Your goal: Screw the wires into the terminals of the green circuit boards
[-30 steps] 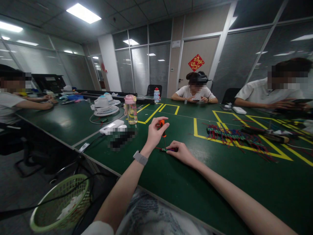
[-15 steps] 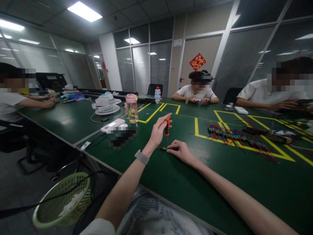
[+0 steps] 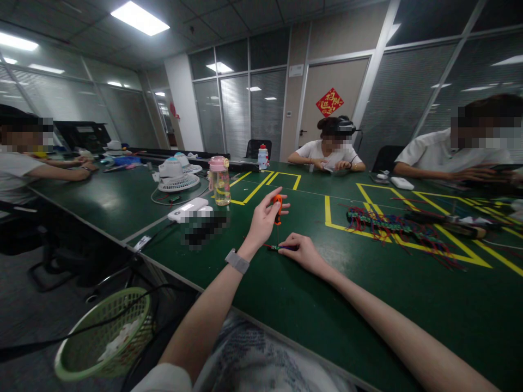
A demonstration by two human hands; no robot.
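My left hand [image 3: 263,219] grips the orange and black handle of a screwdriver [image 3: 278,210] between thumb and fingers, with some fingers stretched out. The screwdriver stands upright, its thin shaft pointing down at a small green circuit board [image 3: 274,247] with red and dark wires. My right hand [image 3: 301,251] pinches the right end of that board, or the wires beside it, against the green table [image 3: 347,305]. Whether the tip sits in a screw is too small to tell.
A heap of wired circuit boards [image 3: 379,224] lies right, near yellow tape lines. Left are a pink-lidded bottle [image 3: 220,182], a white power strip [image 3: 190,209] and white fans [image 3: 176,179]. A green basket [image 3: 73,366] stands on the floor. Other people sit around the table.
The screwdriver handle has turned and my left fingers have shifted around it. My right hand and the circuit board stay in place.
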